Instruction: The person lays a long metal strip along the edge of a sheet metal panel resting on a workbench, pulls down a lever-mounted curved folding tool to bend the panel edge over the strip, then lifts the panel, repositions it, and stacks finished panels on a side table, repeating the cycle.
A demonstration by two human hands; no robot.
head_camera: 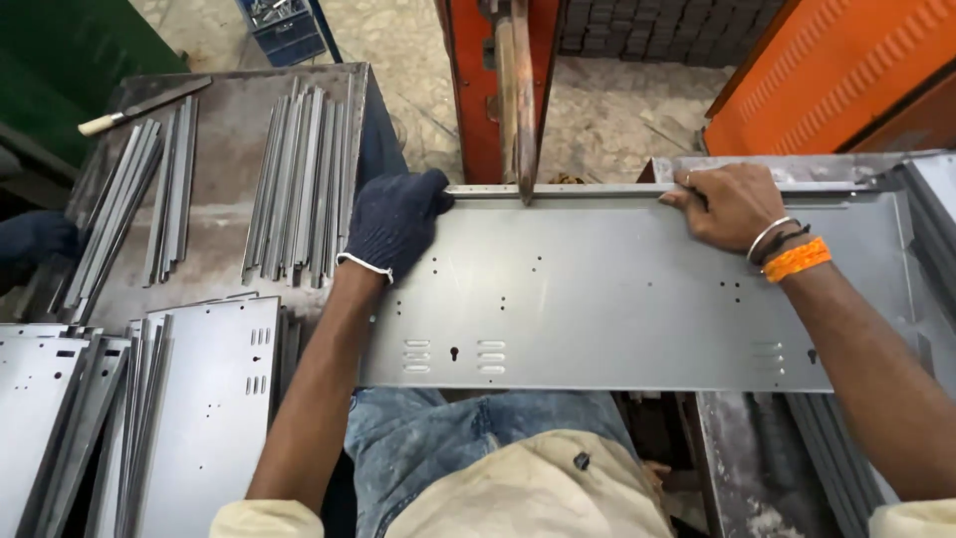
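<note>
the long grey metal sheet (637, 299) lay flat across in front of the person, its far edge pushed up under the orange machine (498, 90), likely so the blade met it square. the left hand (393, 221), in a dark glove, pressed on the far left corner, fingers together and curled over the edge. the bare right hand (727, 204) clamped the far edge too, fingers bent, arm stretched. metal strips (299, 179) lay stacked on the worktop (224, 120) alongside.

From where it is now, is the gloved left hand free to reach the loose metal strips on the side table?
Probably yes. The left hand rests on the sheet panel edge, right beside the metal strips, with nothing lying between; it would have to let go first.
</note>
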